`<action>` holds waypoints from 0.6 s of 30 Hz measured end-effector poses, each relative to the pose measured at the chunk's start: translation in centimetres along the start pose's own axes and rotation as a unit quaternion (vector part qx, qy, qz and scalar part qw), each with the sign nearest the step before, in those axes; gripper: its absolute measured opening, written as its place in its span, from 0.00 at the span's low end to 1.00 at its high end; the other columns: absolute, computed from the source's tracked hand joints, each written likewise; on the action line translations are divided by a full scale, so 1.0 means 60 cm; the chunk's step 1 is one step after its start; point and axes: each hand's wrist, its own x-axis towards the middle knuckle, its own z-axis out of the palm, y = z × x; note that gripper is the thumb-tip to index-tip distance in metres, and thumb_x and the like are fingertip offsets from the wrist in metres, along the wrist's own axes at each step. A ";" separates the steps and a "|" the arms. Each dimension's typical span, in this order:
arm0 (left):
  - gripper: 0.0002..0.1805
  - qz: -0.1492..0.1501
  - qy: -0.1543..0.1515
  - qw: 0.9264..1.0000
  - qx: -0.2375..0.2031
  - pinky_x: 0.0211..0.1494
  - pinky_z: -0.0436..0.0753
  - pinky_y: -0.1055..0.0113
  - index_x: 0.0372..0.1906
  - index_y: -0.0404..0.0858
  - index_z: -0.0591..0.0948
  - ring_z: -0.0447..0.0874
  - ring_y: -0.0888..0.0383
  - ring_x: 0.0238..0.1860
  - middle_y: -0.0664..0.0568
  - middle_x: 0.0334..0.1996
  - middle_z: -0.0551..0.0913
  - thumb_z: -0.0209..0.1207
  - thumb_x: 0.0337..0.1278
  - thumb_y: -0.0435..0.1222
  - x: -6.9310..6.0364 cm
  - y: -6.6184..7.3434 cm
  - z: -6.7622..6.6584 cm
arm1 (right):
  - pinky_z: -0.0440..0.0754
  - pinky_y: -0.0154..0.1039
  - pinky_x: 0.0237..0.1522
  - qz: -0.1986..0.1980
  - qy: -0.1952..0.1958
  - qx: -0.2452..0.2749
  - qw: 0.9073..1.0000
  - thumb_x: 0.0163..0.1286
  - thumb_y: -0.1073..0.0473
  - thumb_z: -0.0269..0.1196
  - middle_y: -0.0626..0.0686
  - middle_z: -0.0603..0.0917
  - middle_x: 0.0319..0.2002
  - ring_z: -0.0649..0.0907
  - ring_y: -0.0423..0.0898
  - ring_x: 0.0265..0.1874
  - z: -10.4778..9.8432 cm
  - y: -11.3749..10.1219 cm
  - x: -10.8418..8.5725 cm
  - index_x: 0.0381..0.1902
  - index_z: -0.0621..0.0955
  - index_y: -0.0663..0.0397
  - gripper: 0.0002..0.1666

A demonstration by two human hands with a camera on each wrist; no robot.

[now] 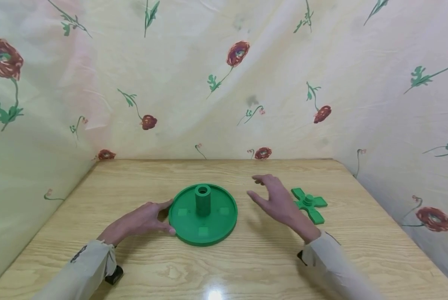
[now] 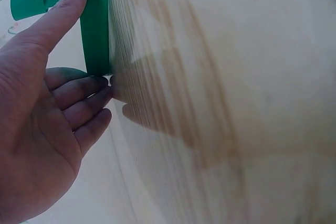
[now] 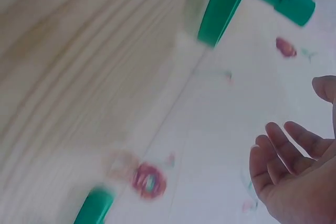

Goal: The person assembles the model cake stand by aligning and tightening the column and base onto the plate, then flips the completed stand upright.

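Note:
On the wooden table lies a round green plate with a raised rim. A hollow green post stands upright at its middle, with "32" marked on its side in the left wrist view. My left hand touches the plate's left rim, thumb and fingers spread apart along the edge. In the head view, my right hand is held over the table right of the plate, fingers loosely bent, holding nothing. Beside it lies a flat green cross-shaped piece with a round knob at its centre; the hand partly hides one arm.
The light wooden table ends at a flowered cloth, which hangs behind it and along both sides. A black band part shows beneath the left sleeve, another beneath the right one.

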 end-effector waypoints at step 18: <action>0.58 0.001 -0.002 1.000 0.005 0.68 0.73 0.45 0.76 0.22 0.61 0.69 0.40 0.72 0.32 0.70 0.71 0.75 0.53 0.54 -0.002 0.001 0.000 | 0.79 0.68 0.53 0.091 -0.016 -0.022 0.995 0.72 0.55 0.71 0.71 0.77 0.62 0.78 0.69 0.59 -0.122 0.085 -0.130 0.68 0.73 0.69 0.35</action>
